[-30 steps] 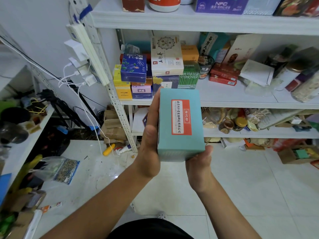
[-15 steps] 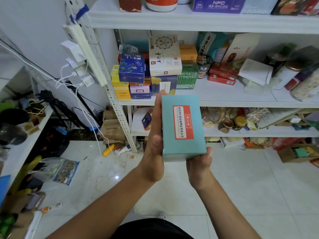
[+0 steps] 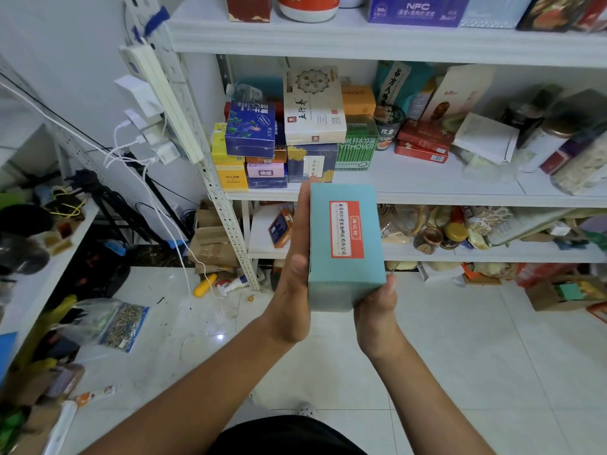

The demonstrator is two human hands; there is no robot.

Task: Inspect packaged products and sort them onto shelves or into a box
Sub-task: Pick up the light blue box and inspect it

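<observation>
Several white metal shelves (image 3: 427, 195) crammed with boxes and jars stand over a white tiled floor (image 3: 476, 372). Out in front, the left hand (image 3: 292, 290) runs its fingers (image 3: 303, 221) up the left side of a tall teal cardboard box with a red label (image 3: 345, 274), thumb clamped on. The right hand (image 3: 374, 310) grips its lower right corner from beneath.

The left hand (image 3: 292, 290) and right hand (image 3: 377, 310) hold a teal box (image 3: 345, 244) before white shelves (image 3: 427, 195).
</observation>
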